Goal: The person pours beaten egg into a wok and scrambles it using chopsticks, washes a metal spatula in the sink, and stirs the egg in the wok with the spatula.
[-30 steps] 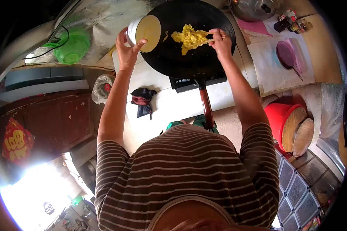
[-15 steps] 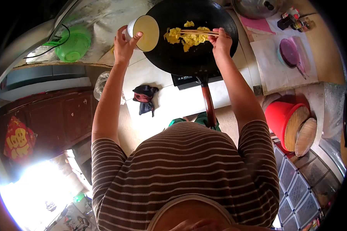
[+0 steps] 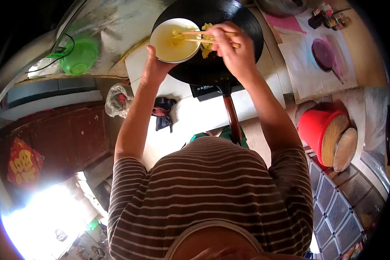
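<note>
On the white-tiled table (image 3: 188,119), a black wok (image 3: 221,11) was placed at upper centre. Above its left side, a bowl (image 3: 162,42) was gripped by the left hand (image 3: 157,70), fingers hidden. Chopsticks (image 3: 195,40), pinched by the palm-down right hand (image 3: 237,51), were pointed leftward, nearly level, into the bowl; yellow food (image 3: 206,48) was partly covered between.

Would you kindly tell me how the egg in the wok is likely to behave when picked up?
The egg is probably soft and apt to tear, as it lies in ragged, crumpled pieces. Small bits are likely light, since a clump shows at the tips of the slim chopsticks, in or just over the bowl.
</note>
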Demonstrator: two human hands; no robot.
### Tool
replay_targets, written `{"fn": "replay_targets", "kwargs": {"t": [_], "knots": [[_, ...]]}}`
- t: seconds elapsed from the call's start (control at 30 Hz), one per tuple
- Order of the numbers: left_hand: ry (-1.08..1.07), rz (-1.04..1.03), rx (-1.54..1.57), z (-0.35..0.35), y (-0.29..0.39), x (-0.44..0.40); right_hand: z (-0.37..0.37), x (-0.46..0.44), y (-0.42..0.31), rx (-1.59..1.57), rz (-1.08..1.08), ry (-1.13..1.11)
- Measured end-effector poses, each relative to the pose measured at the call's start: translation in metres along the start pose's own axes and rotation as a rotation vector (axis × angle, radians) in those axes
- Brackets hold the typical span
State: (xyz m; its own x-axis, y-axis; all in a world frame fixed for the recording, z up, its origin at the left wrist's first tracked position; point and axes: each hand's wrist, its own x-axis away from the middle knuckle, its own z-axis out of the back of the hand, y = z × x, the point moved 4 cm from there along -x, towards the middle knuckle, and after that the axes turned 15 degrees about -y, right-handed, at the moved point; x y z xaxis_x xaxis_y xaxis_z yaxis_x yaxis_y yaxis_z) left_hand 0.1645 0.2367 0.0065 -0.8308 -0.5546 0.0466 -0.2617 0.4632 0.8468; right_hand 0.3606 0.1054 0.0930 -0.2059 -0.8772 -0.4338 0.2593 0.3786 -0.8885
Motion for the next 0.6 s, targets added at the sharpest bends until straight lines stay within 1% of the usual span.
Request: {"fn": "replay_targets", "kwargs": {"t": [0.13,0.2,0.23,0.27,0.33,0.4,0.47,0.5,0.6], "knots": [[-0.022,-0.043,0.018,-0.011,-0.009,-0.001,0.009,0.012,0.0,-0.04,-0.014,0.123],[-0.012,-0.041,0.005,-0.015,-0.013,-0.002,-0.003,0.017,0.011,-0.17,-0.04,0.132],[0.008,-0.054,0.013,-0.016,-0.015,-0.003,-0.009,0.018,0.016,-0.27,-0.045,0.107],[0.029,-0.065,0.02,-0.015,-0.016,-0.002,-0.008,0.019,0.017,-0.272,-0.045,0.107],[0.051,-0.075,0.047,-0.004,-0.015,-0.004,-0.005,0.022,0.021,-0.353,-0.101,-0.051],[0.077,-0.079,0.075,0.006,-0.009,0.001,0.011,0.017,0.018,-0.321,-0.106,-0.169],[-0.065,-0.1,-0.159,0.001,0.006,0.001,0.029,0.008,0.014,-0.183,-0.103,-0.239],[-0.011,-0.11,-0.221,-0.005,0.013,0.001,0.036,0.004,0.012,-0.117,-0.067,-0.251],[0.018,-0.152,-0.284,-0.005,0.022,0.0,0.044,-0.01,-0.002,-0.088,0.011,-0.204]]}}
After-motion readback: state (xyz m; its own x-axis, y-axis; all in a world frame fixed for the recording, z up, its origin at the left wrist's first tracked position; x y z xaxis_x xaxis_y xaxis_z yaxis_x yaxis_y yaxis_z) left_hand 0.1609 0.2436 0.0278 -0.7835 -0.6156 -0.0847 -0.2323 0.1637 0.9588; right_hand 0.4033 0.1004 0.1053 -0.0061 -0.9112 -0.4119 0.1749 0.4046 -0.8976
